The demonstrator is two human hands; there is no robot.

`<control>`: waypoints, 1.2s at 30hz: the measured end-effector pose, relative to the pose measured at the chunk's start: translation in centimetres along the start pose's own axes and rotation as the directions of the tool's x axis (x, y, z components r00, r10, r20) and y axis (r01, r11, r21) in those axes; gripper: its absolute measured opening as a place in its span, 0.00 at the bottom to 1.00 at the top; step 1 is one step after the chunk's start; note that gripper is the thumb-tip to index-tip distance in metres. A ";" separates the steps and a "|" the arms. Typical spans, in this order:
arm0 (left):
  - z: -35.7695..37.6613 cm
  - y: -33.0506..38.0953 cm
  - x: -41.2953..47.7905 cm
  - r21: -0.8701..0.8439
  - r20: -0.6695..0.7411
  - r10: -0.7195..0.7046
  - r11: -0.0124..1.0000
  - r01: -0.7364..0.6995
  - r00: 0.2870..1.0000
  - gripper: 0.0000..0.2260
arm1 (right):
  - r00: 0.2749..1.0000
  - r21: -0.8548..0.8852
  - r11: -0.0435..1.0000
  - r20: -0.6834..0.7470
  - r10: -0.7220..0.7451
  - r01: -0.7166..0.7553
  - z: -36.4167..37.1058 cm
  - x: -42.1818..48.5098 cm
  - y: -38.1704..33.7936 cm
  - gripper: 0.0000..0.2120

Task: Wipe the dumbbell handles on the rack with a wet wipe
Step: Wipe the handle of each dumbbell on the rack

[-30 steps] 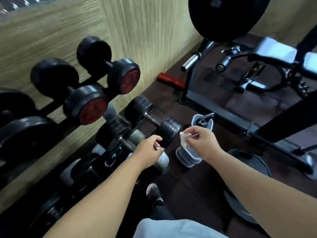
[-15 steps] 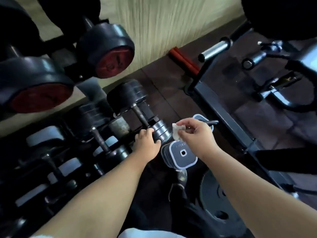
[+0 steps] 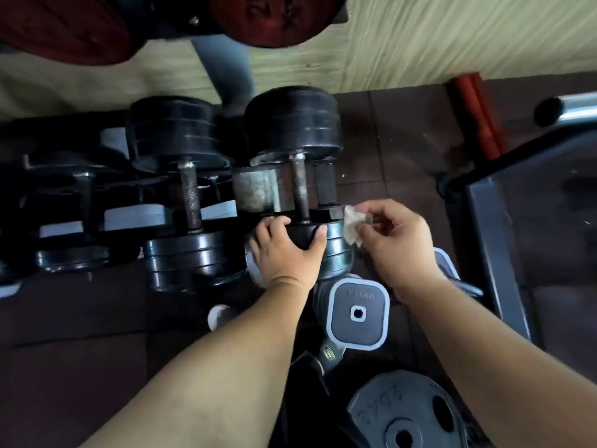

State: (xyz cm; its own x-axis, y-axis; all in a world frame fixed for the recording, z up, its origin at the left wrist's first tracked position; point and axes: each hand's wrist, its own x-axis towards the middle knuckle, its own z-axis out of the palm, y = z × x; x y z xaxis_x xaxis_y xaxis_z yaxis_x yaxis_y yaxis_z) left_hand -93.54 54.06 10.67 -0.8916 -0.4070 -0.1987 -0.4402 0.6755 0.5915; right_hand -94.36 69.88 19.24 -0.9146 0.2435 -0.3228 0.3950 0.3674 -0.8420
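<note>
Inventory, seen from above; clock directions are read from the centre of the view.

1. Left hand, centre. My fingers and thumb curl over the near head of a black plate-stacked dumbbell and grip it from above.
2. That dumbbell lies on a low rack of black and worn grey metal, running from 12 o'clock to 6 o'clock. Its dull, dark steel handle is bare and sits just past my left fingertips at 12 o'clock.
3. Right hand, at 3 o'clock. My thumb and fingertips pinch a small crumpled off-white wet wipe.
4. The wipe hangs just beside the near end of the handle, on its 3 o'clock side. I cannot tell whether it touches the collar.
5. A second black plate-stacked dumbbell with a knurled steel bar lies at 9 o'clock, parallel to the first on the same rack.
6. The square grey-rimmed end of a weight marked 15KG is at 5 o'clock, between my forearms.
7. A round black iron weight plate lies at 5 o'clock, on the dark brown tiled floor.
8. A red bar is at 2 o'clock, at the foot of the pale yellow-green wall.
</note>
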 end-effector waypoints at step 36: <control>1.8 -2.0 -0.1 0.034 -0.126 0.202 0.979 -0.199 0.971 0.26 | 0.799 -0.336 0.725 0.268 -0.539 0.601 9.3 15.0 3.1 0.08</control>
State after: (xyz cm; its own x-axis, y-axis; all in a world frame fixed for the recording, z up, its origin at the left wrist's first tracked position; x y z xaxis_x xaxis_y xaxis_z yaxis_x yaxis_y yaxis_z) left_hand -92.73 53.89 8.09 -0.9414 -0.3364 0.0251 -0.2570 0.7634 0.5926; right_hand -107.66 66.33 7.77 -0.9666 -0.2435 0.0800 -0.2346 0.7146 -0.6590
